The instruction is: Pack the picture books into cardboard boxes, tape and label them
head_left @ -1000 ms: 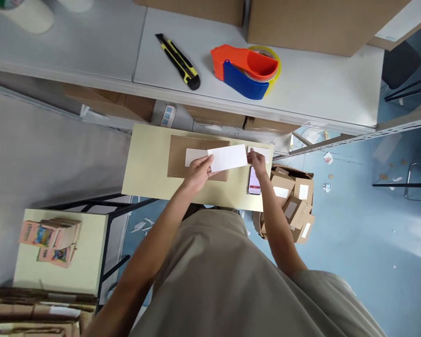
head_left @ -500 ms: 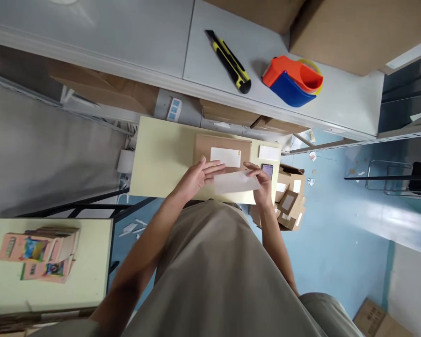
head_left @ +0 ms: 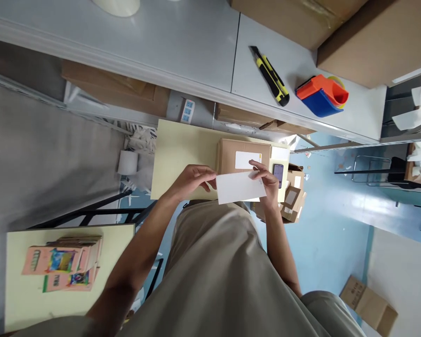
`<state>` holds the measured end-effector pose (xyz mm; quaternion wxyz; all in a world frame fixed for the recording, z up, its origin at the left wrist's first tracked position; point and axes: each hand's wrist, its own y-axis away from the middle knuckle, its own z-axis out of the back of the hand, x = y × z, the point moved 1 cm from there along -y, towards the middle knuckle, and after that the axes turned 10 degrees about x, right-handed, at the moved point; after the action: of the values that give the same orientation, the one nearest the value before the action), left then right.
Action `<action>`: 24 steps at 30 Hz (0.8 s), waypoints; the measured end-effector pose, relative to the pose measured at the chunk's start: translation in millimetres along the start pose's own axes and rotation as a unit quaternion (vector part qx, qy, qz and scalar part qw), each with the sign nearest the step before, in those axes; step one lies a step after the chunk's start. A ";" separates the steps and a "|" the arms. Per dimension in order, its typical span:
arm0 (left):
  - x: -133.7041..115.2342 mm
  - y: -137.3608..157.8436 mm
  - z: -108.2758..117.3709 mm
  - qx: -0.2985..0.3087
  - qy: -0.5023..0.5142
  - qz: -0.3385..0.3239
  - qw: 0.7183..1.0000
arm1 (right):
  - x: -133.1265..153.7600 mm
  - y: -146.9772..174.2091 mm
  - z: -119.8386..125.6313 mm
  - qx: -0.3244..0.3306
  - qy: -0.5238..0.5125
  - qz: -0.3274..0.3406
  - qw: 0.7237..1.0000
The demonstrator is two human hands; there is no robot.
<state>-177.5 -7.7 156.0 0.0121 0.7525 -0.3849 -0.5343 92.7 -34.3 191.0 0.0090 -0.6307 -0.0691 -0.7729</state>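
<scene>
- In the head view, above the near edge of the table (head_left: 185, 145), a white slip (head_left: 240, 188) hangs between the two hands, just before a cardboard box (head_left: 227, 159) that bears a white label (head_left: 244, 160).
- The right hand (head_left: 269, 187) has its fingers pinching the slip's right end; this looks like the main hold, so a loosened pinch could let the slip fall past the table's edge.
- The left hand (head_left: 192, 183) has its fingers loosely bent at the slip's left edge; whether they touch it, I cannot tell. A push from there could buckle or crease it.
- The slip's underside is hidden; if it is sticky, it could cling to the fingers.
- A phone (head_left: 278, 176) lies just beside the right hand, near the table's end; a wide wrist swing could knock it off.
</scene>
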 end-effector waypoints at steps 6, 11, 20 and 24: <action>-13.6 12.3 21.4 0.014 -0.020 -0.009 1.000 | 11.8 -4.2 -22.6 0.013 0.011 0.007 1.000; -18.2 17.8 31.3 0.041 -0.018 -0.006 0.999 | 10.1 -9.3 -30.6 0.038 0.043 0.011 0.998; -8.1 27.5 39.8 0.019 -0.028 -0.050 0.998 | 21.9 -12.1 -40.1 -0.055 0.185 0.002 0.981; -8.8 31.0 36.1 0.032 -0.089 -0.069 0.993 | 39.0 -5.4 -80.9 0.056 0.196 -0.030 0.979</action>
<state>-225.6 -10.0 160.8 -0.0830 0.7271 -0.3479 -0.5860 5.4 -35.6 212.8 0.0341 -0.4630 -0.1281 -0.8764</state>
